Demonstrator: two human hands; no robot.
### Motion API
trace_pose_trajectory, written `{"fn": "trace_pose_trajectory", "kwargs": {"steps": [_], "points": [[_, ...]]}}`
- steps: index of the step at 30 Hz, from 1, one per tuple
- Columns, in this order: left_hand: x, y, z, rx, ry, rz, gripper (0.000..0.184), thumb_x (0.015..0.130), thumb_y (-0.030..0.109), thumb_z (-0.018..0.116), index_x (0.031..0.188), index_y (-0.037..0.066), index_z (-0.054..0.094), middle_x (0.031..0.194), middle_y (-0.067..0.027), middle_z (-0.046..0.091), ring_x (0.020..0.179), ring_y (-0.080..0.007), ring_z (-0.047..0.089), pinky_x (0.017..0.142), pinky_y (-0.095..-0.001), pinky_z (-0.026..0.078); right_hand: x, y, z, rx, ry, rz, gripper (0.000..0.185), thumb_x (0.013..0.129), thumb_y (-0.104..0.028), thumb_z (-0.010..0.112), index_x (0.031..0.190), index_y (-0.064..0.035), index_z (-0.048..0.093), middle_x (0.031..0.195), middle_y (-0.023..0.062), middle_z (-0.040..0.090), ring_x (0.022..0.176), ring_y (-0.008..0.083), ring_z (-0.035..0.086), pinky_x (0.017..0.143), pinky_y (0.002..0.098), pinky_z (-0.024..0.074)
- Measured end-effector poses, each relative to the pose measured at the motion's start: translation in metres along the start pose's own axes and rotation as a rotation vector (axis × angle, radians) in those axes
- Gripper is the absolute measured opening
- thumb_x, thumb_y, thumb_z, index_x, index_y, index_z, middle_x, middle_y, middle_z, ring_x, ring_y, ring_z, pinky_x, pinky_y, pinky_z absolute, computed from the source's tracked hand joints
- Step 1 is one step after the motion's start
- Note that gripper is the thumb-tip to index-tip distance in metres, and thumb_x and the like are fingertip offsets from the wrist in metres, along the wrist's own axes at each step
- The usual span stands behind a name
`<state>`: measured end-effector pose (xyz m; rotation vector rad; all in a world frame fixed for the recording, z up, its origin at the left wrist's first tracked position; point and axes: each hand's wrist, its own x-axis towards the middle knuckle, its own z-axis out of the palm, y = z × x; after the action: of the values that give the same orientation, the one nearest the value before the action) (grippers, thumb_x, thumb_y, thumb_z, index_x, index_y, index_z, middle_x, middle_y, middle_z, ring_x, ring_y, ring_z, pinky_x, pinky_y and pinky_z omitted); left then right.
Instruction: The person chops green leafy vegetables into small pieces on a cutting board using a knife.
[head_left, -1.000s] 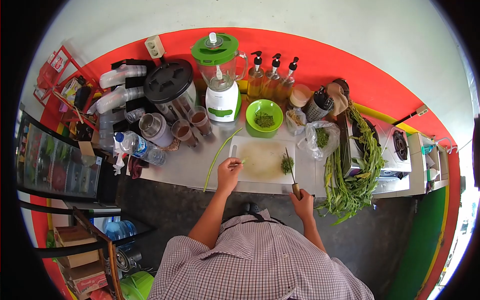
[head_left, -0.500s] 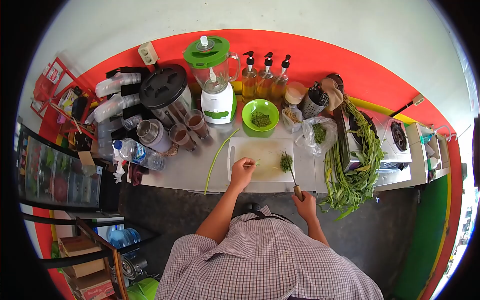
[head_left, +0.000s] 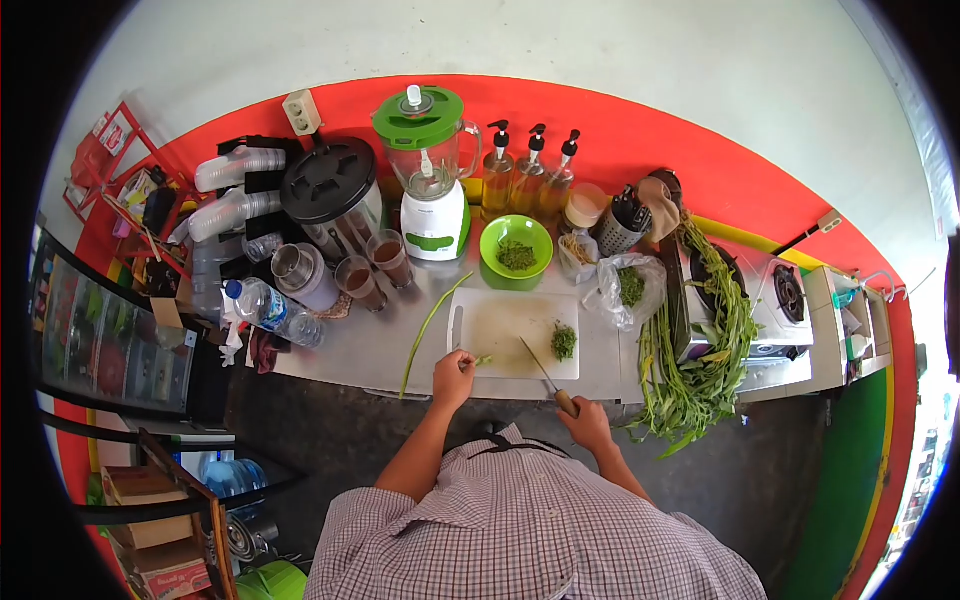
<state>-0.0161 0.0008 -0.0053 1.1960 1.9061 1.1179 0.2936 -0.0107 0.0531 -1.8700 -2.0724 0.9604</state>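
My left hand [head_left: 454, 380] is closed in a pinch on a small green stem piece [head_left: 483, 359] at the near left edge of the white cutting board [head_left: 492, 308]. With my right hand [head_left: 588, 424] I grip the wooden handle of a knife [head_left: 541, 363], its blade slanting up and left over the board's near edge. A pile of chopped greens [head_left: 563, 341] lies on the board, right of the blade and apart from it. To the board's left rests a long green stalk [head_left: 424, 333]. Behind the board, a green bowl [head_left: 489, 264] contains more chopped greens.
Leafy stems [head_left: 690, 380] drape over the stove [head_left: 770, 330] and the counter edge at right. A plastic bag [head_left: 608, 300] with greens sits beside the board. Farther back stand a blender [head_left: 434, 222] and pump bottles [head_left: 528, 185]; two brown drinks [head_left: 362, 283] are at left.
The knife has swung left, away from the chopped pile, which stays on the board. My left hand has moved left and nearer to me with the stem piece. The camera view has shifted slightly.
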Motion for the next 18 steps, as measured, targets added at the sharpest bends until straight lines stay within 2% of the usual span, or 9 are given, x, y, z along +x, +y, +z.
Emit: {"fn": "trace_pose_trajectory", "kwargs": {"steps": [5,9,15,17,18], "points": [[0.003,0.0,-0.008,0.162,-0.009,0.082,0.009,0.083,0.007,0.068,0.092,0.006,0.069,0.093,-0.0115,0.073,0.082,-0.0311,0.071,0.075,-0.0404,0.056,-0.001,0.011,0.01,0.021,-0.017,-0.02,0.038,0.084,-0.033,0.074,0.1,0.0003,0.064,0.084,0.0258,0.068,0.081,0.0465,0.065,0.072,0.0524,0.0503],[0.004,0.0,-0.015,0.215,-0.006,0.032,0.012,0.083,0.006,0.068,0.095,0.007,0.069,0.095,-0.01,0.073,0.085,-0.0308,0.071,0.077,-0.0407,0.056,-0.001,0.009,0.016,0.05,-0.025,-0.019,0.038,0.085,-0.033,0.073,0.101,0.0002,0.064,0.084,0.0262,0.068,0.082,0.0472,0.065,0.073,0.0528,0.0503],[0.005,-0.013,-0.024,0.012,0.009,-0.037,0.024,0.081,0.004,0.069,0.103,0.008,0.066,0.096,-0.0104,0.07,0.091,-0.0315,0.068,0.079,-0.044,0.055,0.008,0.009,0.024,0.046,0.0,-0.044,0.036,0.086,-0.032,0.073,0.099,0.0004,0.063,0.086,0.0273,0.068,0.083,0.0488,0.064,0.073,0.0538,0.0499],[0.002,-0.011,-0.026,0.208,0.105,0.068,0.031,0.08,0.003,0.07,0.109,0.009,0.063,0.101,-0.0111,0.067,0.095,-0.0336,0.065,0.083,-0.0452,0.053,0.008,0.012,0.03,0.052,-0.005,-0.043,0.039,0.088,-0.034,0.07,0.107,-0.0011,0.062,0.09,0.0286,0.069,0.086,0.0498,0.065,0.075,0.0564,0.0509],[0.002,-0.004,-0.026,0.2,0.113,0.053,0.031,0.08,0.003,0.07,0.109,0.009,0.063,0.101,-0.0111,0.067,0.095,-0.0336,0.065,0.083,-0.0452,0.053,0.008,0.012,0.033,0.04,-0.018,-0.049,0.039,0.088,-0.034,0.07,0.107,-0.0011,0.062,0.09,0.0286,0.069,0.086,0.0498,0.065,0.075,0.0564,0.0509]]}}
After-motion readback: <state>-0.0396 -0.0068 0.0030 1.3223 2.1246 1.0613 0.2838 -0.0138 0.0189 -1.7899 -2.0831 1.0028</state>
